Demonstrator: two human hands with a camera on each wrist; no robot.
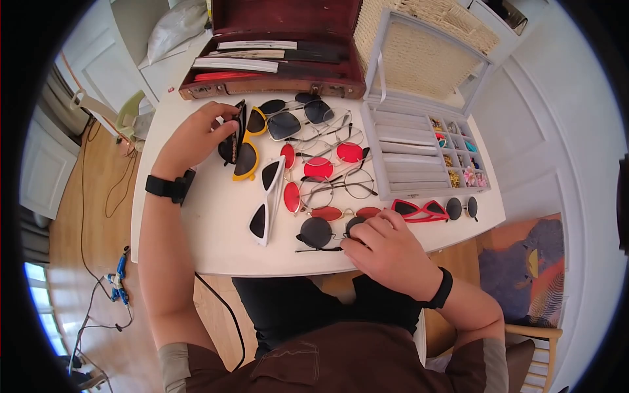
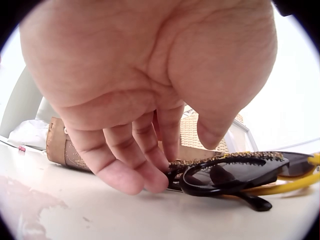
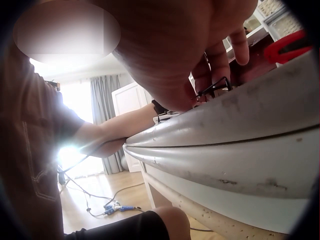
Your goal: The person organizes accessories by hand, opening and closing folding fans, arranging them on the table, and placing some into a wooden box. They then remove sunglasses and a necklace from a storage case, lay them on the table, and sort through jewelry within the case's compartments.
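1. While black studded sunglasses (image 2: 225,175) are being touched at one side by the left hand (image 1: 196,139), a gap is being left between thumb and curved fingers; the pair is lying toward the white table's (image 1: 213,239) left, right beside yellow sunglasses (image 1: 246,160).
2. Round dark sunglasses (image 1: 316,233) are being partly covered by the bent fingers of the right hand (image 1: 388,250), near the front edge — whether they are being pinched cannot be told.
3. Yellow frames could be dragged or scratched, as the studded pair is being handled so close; the round pair could be nudged off, as little table is being left before it.
4. Lengthwise, the studded pair is being pointed from far to near; the round pair is being aligned side to side — a thin arm lying nearest the person.
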